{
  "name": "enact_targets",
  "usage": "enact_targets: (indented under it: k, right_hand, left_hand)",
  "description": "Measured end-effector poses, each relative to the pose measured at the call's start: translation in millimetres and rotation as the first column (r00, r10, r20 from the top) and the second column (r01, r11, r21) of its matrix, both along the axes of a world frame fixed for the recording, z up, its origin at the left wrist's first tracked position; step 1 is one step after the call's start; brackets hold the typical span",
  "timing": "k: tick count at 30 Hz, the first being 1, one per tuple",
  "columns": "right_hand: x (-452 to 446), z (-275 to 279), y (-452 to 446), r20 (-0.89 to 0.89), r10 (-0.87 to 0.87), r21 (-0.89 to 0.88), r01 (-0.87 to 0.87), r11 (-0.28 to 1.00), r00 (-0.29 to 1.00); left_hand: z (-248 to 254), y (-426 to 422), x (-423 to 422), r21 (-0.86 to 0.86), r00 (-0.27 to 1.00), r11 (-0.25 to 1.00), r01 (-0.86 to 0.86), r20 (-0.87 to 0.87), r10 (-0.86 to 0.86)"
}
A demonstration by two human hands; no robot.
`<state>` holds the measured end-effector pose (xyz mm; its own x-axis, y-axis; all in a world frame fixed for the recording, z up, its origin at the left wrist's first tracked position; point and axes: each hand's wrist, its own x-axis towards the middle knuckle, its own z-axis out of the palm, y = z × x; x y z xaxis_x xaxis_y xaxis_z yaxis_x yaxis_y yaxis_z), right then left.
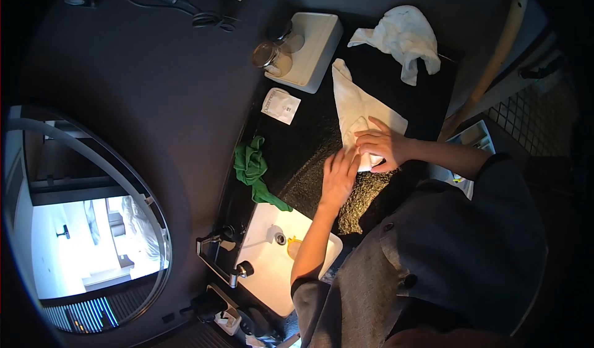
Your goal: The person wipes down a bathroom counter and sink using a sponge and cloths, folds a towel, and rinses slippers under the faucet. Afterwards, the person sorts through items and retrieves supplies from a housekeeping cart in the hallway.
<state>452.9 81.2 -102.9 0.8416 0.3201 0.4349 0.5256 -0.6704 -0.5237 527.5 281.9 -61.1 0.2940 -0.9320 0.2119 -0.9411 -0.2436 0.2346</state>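
A white cloth (365,108) lies on the dark countertop, spread into a point at its far end and gathered in folds near me. My left hand (338,176) is at the near left edge of the folds, fingers bent and pressed onto the cloth. From the right, my right hand (385,145) grips the folded part, with its fingers curled over the cloth and thumb beneath. The fingertips of both hands are close together. A second white cloth (405,38) lies crumpled farther back on the counter.
A green cloth (250,168) sits beside the white sink (266,249) with its faucet (241,272). A white packet (281,105) and a white tray (315,51) with glass jars (272,59) stand near the wall. A round mirror (93,224) hangs left; an open drawer (481,136) is right.
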Motion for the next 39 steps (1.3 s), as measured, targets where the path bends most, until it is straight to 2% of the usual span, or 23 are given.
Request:
enact_targets:
  k: [1,3,6,7,9,10,12,13,14,15,17,20,23,24,26,29,31,32,33,35,37,38,39]
  right_hand:
    - [-3,1,0,-0.003,-0.037,-0.004,0.037,0.999,0.999]
    - [-10,6,-2,0.003,-0.122,-0.020,0.122,0.992,0.993]
    - [-15,-18,1,0.006,-0.310,0.100,0.308,0.946,0.951]
    - [-12,-20,0,-0.099,-0.365,0.142,0.376,0.915,0.926]
    - [1,-20,-1,-0.305,-0.446,0.208,0.516,0.831,0.841]
    - [11,-11,-2,-0.235,-0.504,0.200,0.548,0.812,0.831]
    - [23,-14,-11,-0.356,-0.494,0.231,0.586,0.776,0.794]
    - [29,-15,-14,-0.414,-0.484,0.245,0.606,0.756,0.771]
    - [32,-16,-14,-0.374,-0.507,0.316,0.621,0.718,0.777]
    - [32,-16,-16,-0.435,-0.486,0.303,0.631,0.714,0.758]
    - [32,-16,-21,-0.546,-0.438,0.277,0.647,0.710,0.714]
    - [17,-4,-28,-0.573,-0.383,0.263,0.606,0.751,0.724]
    - [-15,9,-33,-0.494,-0.246,0.359,0.454,0.816,0.834]
    - [-24,2,-31,-0.456,-0.282,0.366,0.467,0.805,0.844]
    - [-32,-10,-32,-0.370,-0.359,0.381,0.492,0.783,0.857]
    - [-32,-1,-35,-0.529,-0.425,0.315,0.636,0.705,0.734]
    - [-21,-7,-41,-0.526,-0.471,0.300,0.673,0.676,0.708]
    - [-14,-11,-47,-0.535,-0.485,0.279,0.686,0.672,0.692]
    - [-6,-14,-52,-0.540,-0.500,0.258,0.699,0.667,0.677]
    - [5,-15,-58,-0.564,-0.548,0.215,0.751,0.625,0.618]
    - [12,-16,-62,-0.626,-0.533,0.180,0.771,0.611,0.569]
    - [14,-27,-64,-0.577,-0.582,0.161,0.779,0.606,0.572]
    - [14,-33,-69,-0.555,-0.610,0.144,0.788,0.599,0.566]
  left_hand:
    - [-1,-5,10,0.010,0.986,0.989,0.150,0.070,-0.151]
    - [2,-12,28,-0.034,0.971,0.987,0.156,-0.179,-0.159]
    - [-11,-23,50,-0.083,0.873,0.993,0.082,-0.475,-0.112]
    - [-24,-25,57,-0.100,0.760,0.995,-0.025,-0.649,-0.046]
    - [-46,-34,68,-0.057,0.427,0.970,-0.235,-0.903,0.051]
    - [-46,-42,65,-0.172,0.478,0.935,-0.312,-0.878,-0.002]
    - [-42,-56,60,-0.327,0.741,0.870,-0.369,-0.669,0.063]
    - [-40,-61,59,-0.409,0.838,0.833,-0.372,-0.535,0.111]
    - [-46,-61,62,-0.427,0.923,0.868,-0.252,-0.377,0.083]
    - [-47,-63,63,-0.410,0.959,0.900,-0.149,-0.282,0.031]
    - [-48,-61,59,-0.352,0.988,0.933,-0.078,-0.152,0.025]
    - [-14,-58,40,-0.275,0.993,0.961,-0.028,-0.121,-0.005]
    - [-11,-54,53,-0.106,0.992,0.990,0.088,-0.081,-0.097]
    - [-12,-55,56,-0.133,0.985,0.981,0.141,-0.086,-0.153]
    - [-7,-58,54,-0.097,0.944,0.990,0.107,-0.302,-0.132]
    - [-4,-68,62,-0.063,0.828,0.997,0.051,-0.556,-0.077]
    - [-23,-76,75,-0.055,0.753,0.998,0.000,-0.657,-0.036]
    - [-34,-80,78,-0.100,0.781,0.992,-0.072,-0.625,-0.006]
    - [-35,-82,82,-0.067,0.799,0.991,-0.117,-0.598,0.054]
    - [-56,-87,85,-0.064,0.820,0.941,-0.333,-0.511,0.256]
    - [-64,-94,88,-0.022,0.616,0.891,-0.454,-0.730,0.296]
    - [-67,-95,92,0.009,0.489,0.859,-0.512,-0.819,0.300]
    - [-32,-99,85,0.165,0.338,0.839,-0.518,-0.862,0.378]
